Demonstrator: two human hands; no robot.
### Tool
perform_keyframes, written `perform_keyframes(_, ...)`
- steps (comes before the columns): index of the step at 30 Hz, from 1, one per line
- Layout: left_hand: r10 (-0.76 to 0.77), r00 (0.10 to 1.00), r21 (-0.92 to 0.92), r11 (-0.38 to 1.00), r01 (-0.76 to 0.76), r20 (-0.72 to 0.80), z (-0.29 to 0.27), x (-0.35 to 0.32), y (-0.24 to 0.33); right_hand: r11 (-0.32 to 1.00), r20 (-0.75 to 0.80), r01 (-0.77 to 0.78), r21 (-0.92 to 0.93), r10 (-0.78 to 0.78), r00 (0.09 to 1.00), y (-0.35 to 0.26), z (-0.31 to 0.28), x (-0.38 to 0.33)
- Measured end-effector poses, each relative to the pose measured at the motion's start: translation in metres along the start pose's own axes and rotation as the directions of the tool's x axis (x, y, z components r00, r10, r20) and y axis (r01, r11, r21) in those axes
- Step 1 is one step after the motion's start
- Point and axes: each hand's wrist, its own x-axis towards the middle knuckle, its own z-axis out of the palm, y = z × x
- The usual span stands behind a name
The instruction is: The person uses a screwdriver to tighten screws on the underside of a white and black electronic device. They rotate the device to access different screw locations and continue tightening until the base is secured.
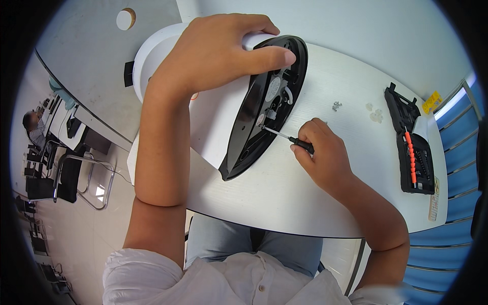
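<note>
A white appliance (216,114) with a long oval black underside (244,134) is tipped up on the table, its recessed bottom facing right. Round parts, a pale label and a white cable or tube show inside the recess. My left hand (218,53) grips the upper end, thumb pressed on the black rim and fingers over the white shell, partly hidden. In my right hand (324,152) is a screwdriver (301,144) with a black handle. Its thin metal tip reaches into the lower part of the underside; whether it sits in a screw is too small to tell.
Small metal screws (337,105) lie in a pile on the white table (335,203), near clear plastic bits (375,113). At the right stands an open black tool case (419,168) with an orange flexible shaft (409,152). Blue chairs (457,168) border the table's right side.
</note>
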Motion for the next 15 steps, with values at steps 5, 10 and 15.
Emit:
perform_keyframes(5, 0.005, 1.0, -0.006, 1.0, -0.005, 0.004, -0.0001, -0.0002, 0.0004, 0.993, 0.096, -0.117, -0.007, 0.118, 0.988, -0.0021, -0.0019, 0.0008)
perform_keyframes(10, 0.003, 1.0, 0.011, 1.0, -0.003, 0.006, -0.0014, 0.0002, 0.0002, 1.0, -0.038, -0.014, 0.018, 0.015, 0.999, 0.0034, 0.0036, -0.0015)
perform_keyframes(15, -0.01, 1.0, 0.013, 1.0, 0.01, 0.021, -0.0025, -0.0003, 0.002, 0.999, -0.025, -0.039, -0.027, 0.038, 0.999, 0.0, 0.0005, 0.0002)
